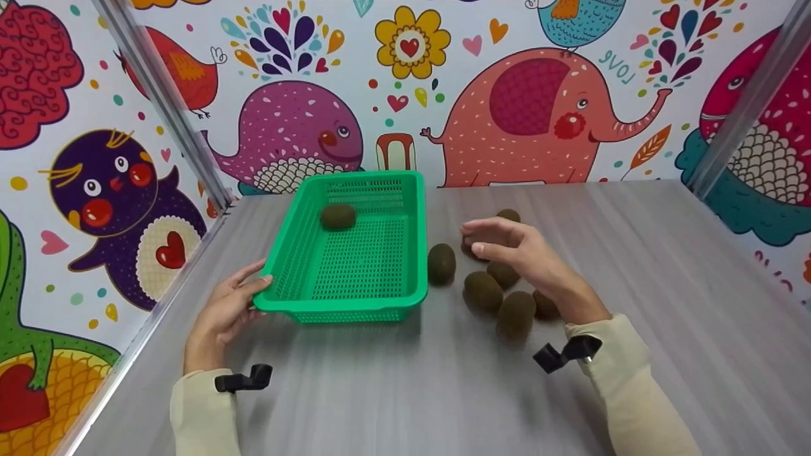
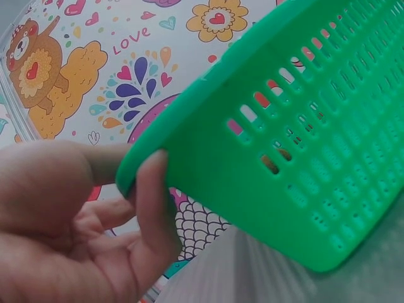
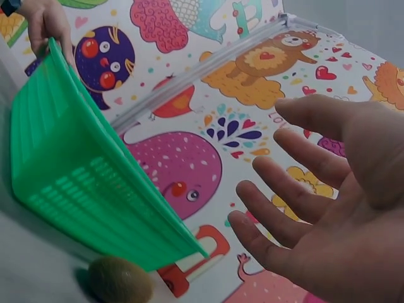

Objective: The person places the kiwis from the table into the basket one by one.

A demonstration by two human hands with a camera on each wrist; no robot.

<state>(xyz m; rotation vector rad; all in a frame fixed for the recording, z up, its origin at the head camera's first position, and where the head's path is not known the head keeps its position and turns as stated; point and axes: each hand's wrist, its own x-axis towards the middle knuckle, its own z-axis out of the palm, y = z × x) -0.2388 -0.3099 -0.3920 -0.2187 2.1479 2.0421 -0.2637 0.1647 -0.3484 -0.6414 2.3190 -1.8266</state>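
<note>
A green plastic basket (image 1: pixel 415 240) with slotted walls stands on the table, and one brown kiwi (image 1: pixel 338 216) lies inside near its far left corner. My left hand (image 1: pixel 225 310) pinches the basket's rim at the near left corner; in the left wrist view the thumb and fingers (image 2: pixel 154 202) meet over the green edge. Over a group of kiwis (image 1: pixel 483 292) right of the basket hovers my right hand (image 1: pixel 523 253), holding nothing. Its fingers (image 3: pixel 293 192) look spread and slightly bent in the right wrist view. That hand partly hides some kiwis beneath it.
The grey wood-grain table (image 1: pixel 393 399) fills the front. One kiwi (image 1: pixel 441 265) lies close beside the basket's right wall. Printed panels with cartoon animals (image 1: pixel 526 120) stand at the back and left, with metal posts (image 1: pixel 168 101) at the corners.
</note>
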